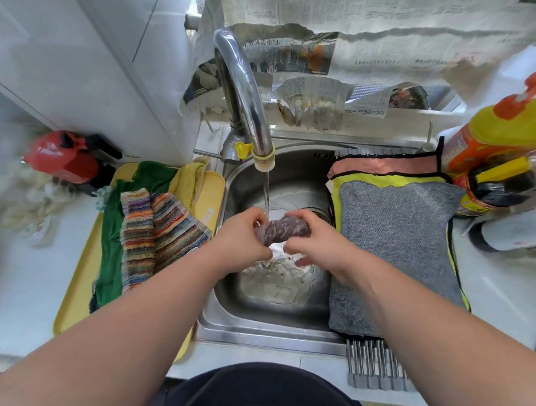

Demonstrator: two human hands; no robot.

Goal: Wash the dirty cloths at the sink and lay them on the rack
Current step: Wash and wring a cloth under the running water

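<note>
Both hands are closed around one purple-grey cloth (282, 229), twisted into a roll and held over the sink (270, 322) just beside the stream from the tap (241, 88); the left hand (240, 241) grips one end and the right hand (315, 241) the other. The likeliest trouble is splashing. Water running onto a tight roll held this high could spray onto the table or onto the grey cloth (397, 239) already lying on the rack (373, 367) at the right. A wet roll can also slip from the fingers and drop into the basin, near the drain. If it is wrung too little, it would drip on its way to the rack, where free room looks scarce, since the grey cloth and the ones under it cover most of the bars. A careless elbow could knock the bottles (503, 130) crowded at the right edge. The underside of the roll and most fingertips are hidden, so how dirty it is cannot be judged. The drain is partly behind the hands. More cloths wait on the yellow tray (78, 286) at the left, among them a striped cloth (158, 231), but how many lie beneath is unclear.
</note>
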